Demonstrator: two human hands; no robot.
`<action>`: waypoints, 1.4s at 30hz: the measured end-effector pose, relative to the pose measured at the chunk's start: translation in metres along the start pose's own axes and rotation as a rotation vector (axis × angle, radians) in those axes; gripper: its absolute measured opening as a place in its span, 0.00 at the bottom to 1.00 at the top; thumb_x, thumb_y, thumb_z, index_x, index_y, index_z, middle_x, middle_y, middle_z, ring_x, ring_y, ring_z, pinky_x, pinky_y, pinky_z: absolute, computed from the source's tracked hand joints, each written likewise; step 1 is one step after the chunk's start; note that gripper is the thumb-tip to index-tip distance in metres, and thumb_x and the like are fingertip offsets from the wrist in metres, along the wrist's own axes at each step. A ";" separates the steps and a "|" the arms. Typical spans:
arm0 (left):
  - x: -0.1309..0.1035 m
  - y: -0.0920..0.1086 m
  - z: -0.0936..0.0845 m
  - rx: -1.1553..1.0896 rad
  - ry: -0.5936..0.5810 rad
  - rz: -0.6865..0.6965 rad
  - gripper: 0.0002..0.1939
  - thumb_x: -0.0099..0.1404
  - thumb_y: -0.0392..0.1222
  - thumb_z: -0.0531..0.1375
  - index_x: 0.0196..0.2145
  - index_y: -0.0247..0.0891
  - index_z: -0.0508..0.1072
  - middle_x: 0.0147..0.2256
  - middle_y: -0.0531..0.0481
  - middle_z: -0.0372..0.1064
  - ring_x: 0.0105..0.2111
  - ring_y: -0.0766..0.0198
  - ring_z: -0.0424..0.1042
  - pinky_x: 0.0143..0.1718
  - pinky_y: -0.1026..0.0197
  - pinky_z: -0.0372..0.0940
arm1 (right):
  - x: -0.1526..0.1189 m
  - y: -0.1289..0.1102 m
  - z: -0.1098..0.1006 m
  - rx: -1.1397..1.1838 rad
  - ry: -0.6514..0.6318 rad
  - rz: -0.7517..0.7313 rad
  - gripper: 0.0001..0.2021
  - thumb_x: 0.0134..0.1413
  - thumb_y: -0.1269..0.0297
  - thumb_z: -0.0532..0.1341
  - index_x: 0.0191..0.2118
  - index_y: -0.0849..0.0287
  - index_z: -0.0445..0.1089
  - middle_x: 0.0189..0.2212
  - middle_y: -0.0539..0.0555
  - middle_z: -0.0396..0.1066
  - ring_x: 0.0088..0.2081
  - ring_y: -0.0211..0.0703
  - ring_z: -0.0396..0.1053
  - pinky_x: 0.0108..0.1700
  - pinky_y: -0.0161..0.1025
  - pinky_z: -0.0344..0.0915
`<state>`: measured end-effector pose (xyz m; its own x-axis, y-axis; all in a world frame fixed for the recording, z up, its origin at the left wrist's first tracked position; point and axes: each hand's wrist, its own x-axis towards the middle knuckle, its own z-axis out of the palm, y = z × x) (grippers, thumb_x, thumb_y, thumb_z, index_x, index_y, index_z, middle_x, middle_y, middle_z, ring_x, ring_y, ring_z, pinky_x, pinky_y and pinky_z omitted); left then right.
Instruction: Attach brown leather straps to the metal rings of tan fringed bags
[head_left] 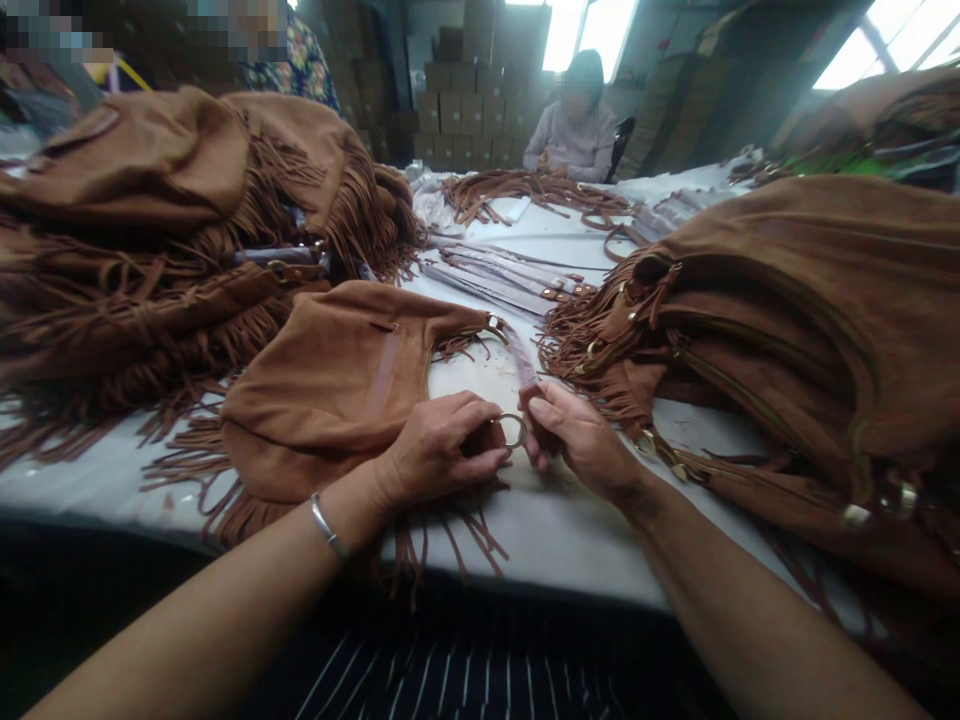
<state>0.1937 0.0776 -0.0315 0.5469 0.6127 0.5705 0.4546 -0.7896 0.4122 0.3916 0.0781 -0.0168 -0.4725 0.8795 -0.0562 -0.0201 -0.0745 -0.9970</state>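
By the bench's (570, 545) front edge lies a fringed brown bag (330, 390), its wrapped strap (520, 355) curving from the far end. The left hand (450, 440) clasps the bag's near end beside a metal ring (524, 432); the right hand (577, 430) seems to pinch the strap's tip, though it is partly hidden.

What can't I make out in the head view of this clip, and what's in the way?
- Head view: the brown bag's end beside the ring, covered by the left hand.
- Head view: the strap's lower end, mostly covered by the right hand.
- Head view: the right-side bag pile's far side, cut off by the edge.
- Head view: carton markings, too small.
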 end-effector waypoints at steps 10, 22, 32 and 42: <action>0.003 0.008 0.002 0.410 -0.075 0.063 0.17 0.64 0.54 0.52 0.34 0.36 0.69 0.29 0.47 0.66 0.29 0.61 0.65 0.32 0.59 0.62 | 0.002 -0.011 -0.026 -0.265 -0.043 0.020 0.17 0.55 0.53 0.58 0.33 0.66 0.68 0.19 0.49 0.65 0.20 0.30 0.58 0.22 0.29 0.53; 0.006 0.016 0.012 0.482 -0.187 0.014 0.16 0.67 0.50 0.49 0.38 0.33 0.66 0.33 0.45 0.67 0.34 0.56 0.65 0.36 0.54 0.62 | 0.004 -0.005 -0.030 -0.206 -0.038 0.036 0.18 0.55 0.52 0.57 0.27 0.64 0.64 0.17 0.48 0.64 0.17 0.29 0.58 0.19 0.28 0.54; 0.006 0.008 0.007 0.382 -0.212 0.140 0.18 0.68 0.51 0.47 0.40 0.32 0.65 0.33 0.44 0.67 0.33 0.57 0.64 0.34 0.55 0.62 | 0.005 -0.004 -0.034 -0.341 -0.043 0.006 0.19 0.55 0.51 0.56 0.28 0.66 0.68 0.13 0.45 0.58 0.14 0.27 0.49 0.16 0.28 0.44; 0.006 0.007 0.006 0.282 -0.227 0.211 0.14 0.68 0.48 0.49 0.34 0.34 0.64 0.30 0.47 0.65 0.30 0.60 0.62 0.31 0.58 0.60 | 0.004 -0.004 -0.028 -0.326 -0.112 0.071 0.19 0.55 0.52 0.55 0.22 0.63 0.60 0.13 0.44 0.54 0.14 0.26 0.47 0.16 0.29 0.40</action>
<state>0.2038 0.0761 -0.0294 0.7752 0.4555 0.4377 0.4737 -0.8775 0.0742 0.4140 0.0952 -0.0143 -0.5565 0.8193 -0.1377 0.2897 0.0360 -0.9564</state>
